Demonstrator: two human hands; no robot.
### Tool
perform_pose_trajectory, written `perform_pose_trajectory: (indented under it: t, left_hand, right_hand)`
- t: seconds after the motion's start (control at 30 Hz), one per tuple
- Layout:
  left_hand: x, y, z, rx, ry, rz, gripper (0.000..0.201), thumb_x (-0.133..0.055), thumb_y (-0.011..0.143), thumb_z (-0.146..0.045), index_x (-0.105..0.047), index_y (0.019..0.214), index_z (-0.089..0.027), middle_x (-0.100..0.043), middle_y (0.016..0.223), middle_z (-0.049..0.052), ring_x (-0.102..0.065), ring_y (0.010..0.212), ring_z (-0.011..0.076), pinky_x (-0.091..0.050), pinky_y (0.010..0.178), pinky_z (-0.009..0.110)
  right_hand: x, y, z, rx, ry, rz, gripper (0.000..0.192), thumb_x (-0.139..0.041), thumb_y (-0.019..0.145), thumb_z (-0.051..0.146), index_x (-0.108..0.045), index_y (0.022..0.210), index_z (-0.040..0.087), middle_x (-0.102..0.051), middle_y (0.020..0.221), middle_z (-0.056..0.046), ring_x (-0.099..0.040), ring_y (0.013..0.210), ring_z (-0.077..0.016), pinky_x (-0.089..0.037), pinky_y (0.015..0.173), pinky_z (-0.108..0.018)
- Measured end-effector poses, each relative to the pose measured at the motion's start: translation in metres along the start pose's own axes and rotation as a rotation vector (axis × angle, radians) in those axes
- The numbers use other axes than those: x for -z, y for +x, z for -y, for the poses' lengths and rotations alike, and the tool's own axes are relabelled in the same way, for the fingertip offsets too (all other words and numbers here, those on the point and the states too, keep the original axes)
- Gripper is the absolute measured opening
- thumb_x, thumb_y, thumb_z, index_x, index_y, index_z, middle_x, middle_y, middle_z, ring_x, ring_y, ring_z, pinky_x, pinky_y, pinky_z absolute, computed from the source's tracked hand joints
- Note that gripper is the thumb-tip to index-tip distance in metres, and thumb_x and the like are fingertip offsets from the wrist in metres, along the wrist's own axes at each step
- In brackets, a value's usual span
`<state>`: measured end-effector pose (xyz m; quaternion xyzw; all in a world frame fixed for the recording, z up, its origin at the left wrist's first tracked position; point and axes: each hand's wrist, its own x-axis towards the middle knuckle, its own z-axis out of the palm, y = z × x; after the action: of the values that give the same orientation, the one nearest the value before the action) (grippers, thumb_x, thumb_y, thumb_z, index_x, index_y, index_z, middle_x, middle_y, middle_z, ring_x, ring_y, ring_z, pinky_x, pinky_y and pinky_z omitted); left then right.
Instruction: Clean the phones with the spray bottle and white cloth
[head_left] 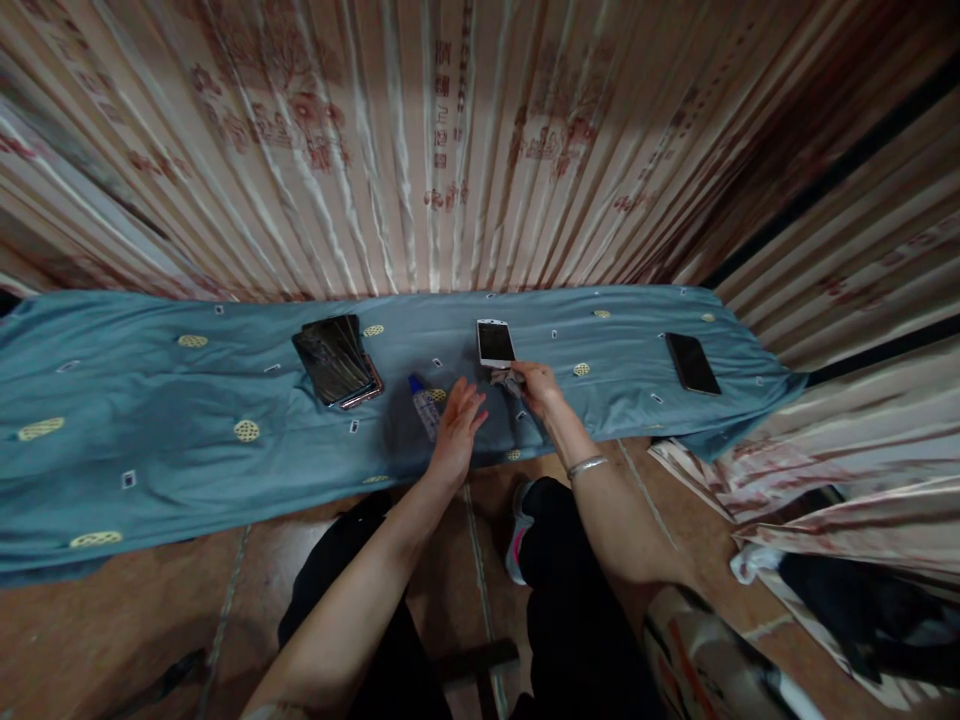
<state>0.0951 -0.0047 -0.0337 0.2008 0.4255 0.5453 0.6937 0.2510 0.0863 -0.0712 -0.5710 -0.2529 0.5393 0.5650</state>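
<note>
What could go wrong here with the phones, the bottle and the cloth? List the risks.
1. The small bottle lies on its side beside the left hand; a nudge might roll it, and it might leak onto the blue cloth if its cap is loose.
2. The stack of dark phones is fanned unevenly and could slide apart.
3. The right hand holds a crumpled rag next to the white phone; a careless wipe might push the phone.

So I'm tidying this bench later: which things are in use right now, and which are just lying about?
In use:
left hand
right hand with small cloth
white phone
small bottle

Lying about:
stack of dark phones
single black phone
blue cloth cover
</note>
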Motion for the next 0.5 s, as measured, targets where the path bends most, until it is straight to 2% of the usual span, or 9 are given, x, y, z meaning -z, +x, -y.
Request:
perform_pose_trajectory:
  t: [0.1,0.2,0.23,0.3,0.37,0.4,0.43,0.5]
  left_hand:
    - [-0.002,-0.002,0.000,0.007,0.007,-0.016,0.045,-0.060,0.094,-0.016,-0.058,0.138,-0.022,-0.054,0.154,0.015,-0.057,0.137,0.0259,-0.044,0.112,0.041]
    - [-0.002,-0.004,0.001,0.011,0.009,-0.011,0.045,-0.062,0.092,-0.017,-0.060,0.137,-0.023,-0.054,0.153,0.015,-0.057,0.137,0.0265,-0.045,0.112,0.041]
    - [-0.001,-0.004,0.002,0.012,0.010,-0.007,0.045,-0.064,0.091,-0.018,-0.061,0.136,-0.024,-0.055,0.153,0.015,-0.057,0.137,0.0267,-0.045,0.112,0.041]
    - [0.001,-0.005,0.003,0.011,0.013,0.000,0.045,-0.066,0.090,-0.019,-0.062,0.134,-0.025,-0.056,0.151,0.014,-0.057,0.137,0.0269,-0.045,0.112,0.042]
    - [0.004,-0.006,0.003,0.008,0.019,0.002,0.044,-0.067,0.089,-0.020,-0.063,0.133,-0.026,-0.057,0.150,0.013,-0.057,0.137,0.0269,-0.045,0.112,0.042]
    - [0.006,-0.007,0.003,0.007,0.023,0.002,0.043,-0.067,0.089,-0.021,-0.064,0.132,-0.026,-0.058,0.150,0.013,-0.058,0.137,0.0268,-0.045,0.112,0.043]
    - [0.007,-0.007,0.002,0.006,0.027,0.003,0.042,-0.066,0.090,-0.021,-0.064,0.131,-0.026,-0.058,0.149,0.013,-0.058,0.136,0.0267,-0.045,0.112,0.043]
    - [0.010,-0.008,0.001,0.001,0.035,0.005,0.041,-0.065,0.090,-0.020,-0.064,0.130,-0.025,-0.058,0.149,0.013,-0.059,0.135,0.0270,-0.046,0.111,0.043]
  right_hand:
    - [0.001,0.010,0.000,-0.017,-0.007,-0.038,0.019,-0.080,0.073,0.018,-0.064,0.064,0.018,-0.061,0.050,0.004,-0.051,0.045,-0.0070,-0.041,0.042,-0.017]
    - [0.002,0.019,0.000,-0.038,-0.023,-0.065,0.013,-0.077,0.083,0.021,-0.068,0.075,0.015,-0.068,0.064,0.000,-0.059,0.057,-0.0095,-0.051,0.051,-0.020]
    - [0.002,0.022,0.000,-0.046,-0.030,-0.073,0.011,-0.075,0.087,0.024,-0.070,0.084,0.014,-0.071,0.073,-0.002,-0.063,0.064,-0.0110,-0.055,0.057,-0.022]
    - [0.002,0.027,-0.001,-0.056,-0.047,-0.087,0.021,-0.069,0.095,0.032,-0.069,0.107,0.014,-0.072,0.101,-0.006,-0.069,0.085,-0.0161,-0.061,0.074,-0.032]
    - [0.002,0.031,-0.002,-0.055,-0.065,-0.097,0.035,-0.065,0.099,0.039,-0.062,0.127,0.018,-0.066,0.126,-0.009,-0.068,0.106,-0.0216,-0.060,0.089,-0.043]
    - [0.002,0.033,-0.003,-0.047,-0.073,-0.103,0.037,-0.065,0.099,0.039,-0.061,0.129,0.018,-0.064,0.128,-0.009,-0.067,0.108,-0.0227,-0.059,0.091,-0.044]
    - [0.002,0.035,-0.004,-0.033,-0.080,-0.109,0.034,-0.066,0.097,0.037,-0.064,0.124,0.016,-0.067,0.123,-0.009,-0.068,0.103,-0.0220,-0.059,0.089,-0.042]
    - [0.003,0.036,-0.006,0.014,-0.087,-0.116,0.021,-0.073,0.089,0.031,-0.070,0.099,0.012,-0.072,0.092,-0.006,-0.068,0.080,-0.0175,-0.058,0.075,-0.033]
